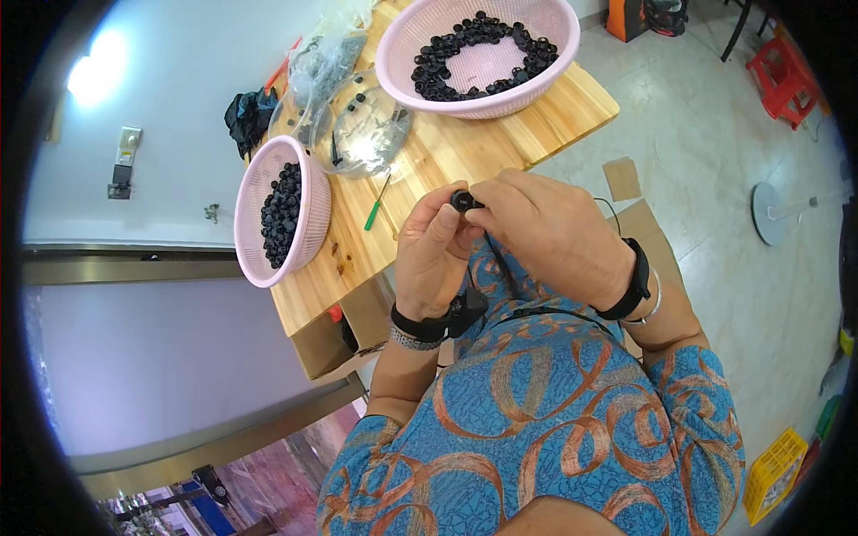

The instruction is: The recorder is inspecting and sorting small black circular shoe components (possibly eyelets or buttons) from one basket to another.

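Observation:
Both my hands meet just off the near edge of the wooden table, pinching a small round black part between them. The fingers of my left hand close on its left side, with the thumb bent in. My right hand grips it from the right, its fingertips overlapping the part. The part's open ring face shows; its exact kind is too small to tell. Closest on the table lies a thin screwdriver with a green handle. A pink basket full of small black parts stands left of it.
A larger pink basket at the back of the wooden table holds a ring of black parts. Between the baskets are a clear round tray and plastic bags. Right on the floor are a red stool and a yellow crate.

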### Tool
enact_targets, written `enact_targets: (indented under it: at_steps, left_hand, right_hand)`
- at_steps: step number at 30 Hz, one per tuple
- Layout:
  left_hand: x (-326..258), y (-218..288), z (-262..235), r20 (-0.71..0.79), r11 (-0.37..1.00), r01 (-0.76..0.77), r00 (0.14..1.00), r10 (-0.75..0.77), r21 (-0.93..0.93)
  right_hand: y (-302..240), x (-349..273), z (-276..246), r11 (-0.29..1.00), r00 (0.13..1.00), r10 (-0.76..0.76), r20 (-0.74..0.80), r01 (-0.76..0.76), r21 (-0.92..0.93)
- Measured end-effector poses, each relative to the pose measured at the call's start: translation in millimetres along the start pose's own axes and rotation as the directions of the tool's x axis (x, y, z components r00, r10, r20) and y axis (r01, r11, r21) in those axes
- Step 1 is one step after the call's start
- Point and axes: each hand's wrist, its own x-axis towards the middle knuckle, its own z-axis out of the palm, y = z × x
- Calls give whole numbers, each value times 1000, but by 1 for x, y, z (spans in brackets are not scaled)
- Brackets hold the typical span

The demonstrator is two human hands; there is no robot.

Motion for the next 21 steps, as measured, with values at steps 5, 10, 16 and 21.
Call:
enact_targets:
  at_steps: [5,10,16,21]
  left_hand:
    - [-1,0,3,4,999,38,999,-38,-7]
    - [-1,0,3,29,1000,16,999,-16,23]
    - [-2,1,4,50,988,-51,998,44,146]
    - [-5,6,3,22,951,-79,997,76,300]
  right_hand:
    - [1,-3,2,999,999,32,-39,-30,33]
    - [0,-3,1,999,999,40,-17,-39,27]
    - [-2,-5,-1,999,999,45,-8,-45,5]
    - [-2,-5,-4,999,1000,-20,-16,21,47]
